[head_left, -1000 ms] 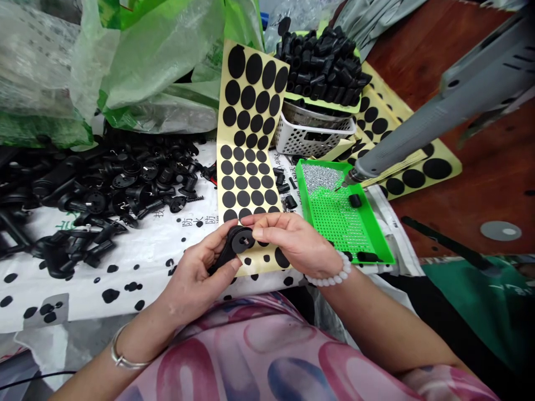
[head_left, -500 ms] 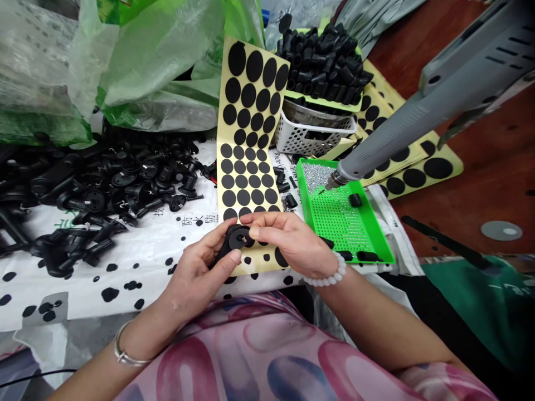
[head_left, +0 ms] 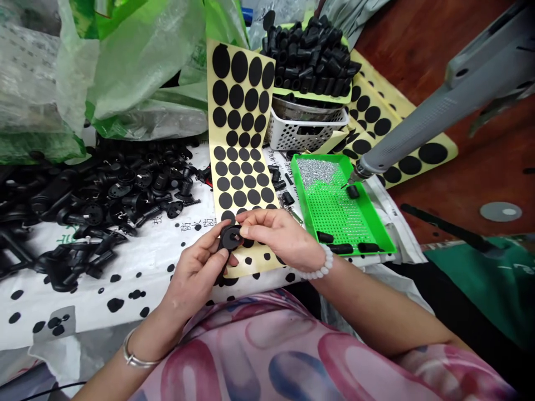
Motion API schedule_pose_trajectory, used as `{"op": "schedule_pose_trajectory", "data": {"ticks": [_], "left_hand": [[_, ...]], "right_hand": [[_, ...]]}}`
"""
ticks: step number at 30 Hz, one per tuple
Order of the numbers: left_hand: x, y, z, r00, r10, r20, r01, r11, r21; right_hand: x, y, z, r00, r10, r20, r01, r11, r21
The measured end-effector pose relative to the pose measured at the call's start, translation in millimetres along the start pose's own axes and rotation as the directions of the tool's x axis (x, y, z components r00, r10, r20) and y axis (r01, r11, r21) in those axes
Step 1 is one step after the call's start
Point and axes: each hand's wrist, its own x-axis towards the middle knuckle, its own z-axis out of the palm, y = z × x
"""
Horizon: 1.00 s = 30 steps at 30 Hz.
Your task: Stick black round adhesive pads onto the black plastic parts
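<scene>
My left hand (head_left: 199, 272) grips a black plastic part with a round disc face (head_left: 230, 238), held over the lower end of a yellow sheet of black round pads (head_left: 240, 139). My right hand (head_left: 279, 234) pinches at the disc's face with thumb and fingers closed together. A white bead bracelet sits on my right wrist and a silver bangle on my left. Both hands hover just above the table, close to my lap.
A heap of black plastic parts (head_left: 100, 195) lies at the left. A green tray (head_left: 336, 207) holds tiny silver screws and black caps. Behind stand a white basket (head_left: 305, 133), a pile of black caps (head_left: 311, 53), more pad sheets (head_left: 397, 145), green bags (head_left: 137, 67). A grey electric screwdriver (head_left: 434, 114) hangs over the tray.
Both hands with the black part have shifted slightly left and down in view. The grey screwdriver's tip has swung over the green tray.
</scene>
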Motion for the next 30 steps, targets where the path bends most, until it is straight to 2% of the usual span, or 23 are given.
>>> {"op": "schedule_pose_trajectory", "data": {"ticks": [5, 9, 14, 18, 20, 23, 30], "left_hand": [[2, -7, -7.0, 0.999, -0.023, 0.034, 0.027, 0.990, -0.141], [2, -7, -9.6, 1.000, -0.018, 0.009, 0.019, 0.979, -0.203], [3, -8, -4.6, 0.994, -0.058, -0.089, 0.044, 0.987, -0.152], [7, -9, 0.6, 0.990, -0.066, -0.127, 0.049, 0.990, -0.133], [8, -9, 2.2, 0.989, -0.059, -0.138, 0.041, 0.991, -0.128], [9, -9, 3.4, 0.984, -0.055, -0.172, 0.038, 0.994, -0.098], [9, -4, 4.5, 0.975, -0.044, -0.218, 0.039, 0.999, -0.025]], "right_hand": [[7, -3, 2, 0.999, -0.008, 0.033, 0.009, 0.999, -0.046], [10, -8, 5, 1.000, 0.008, 0.018, -0.007, 0.999, -0.037], [9, -10, 6, 0.999, -0.012, 0.030, 0.014, 0.998, -0.064], [10, -7, 7, 0.998, -0.049, -0.030, 0.046, 0.993, -0.104], [12, -4, 8, 0.992, -0.100, -0.081, 0.086, 0.982, -0.167], [13, 1, 10, 0.960, -0.239, -0.143, 0.185, 0.931, -0.314], [9, 7, 18, 0.887, -0.443, -0.134, 0.297, 0.767, -0.569]]}}
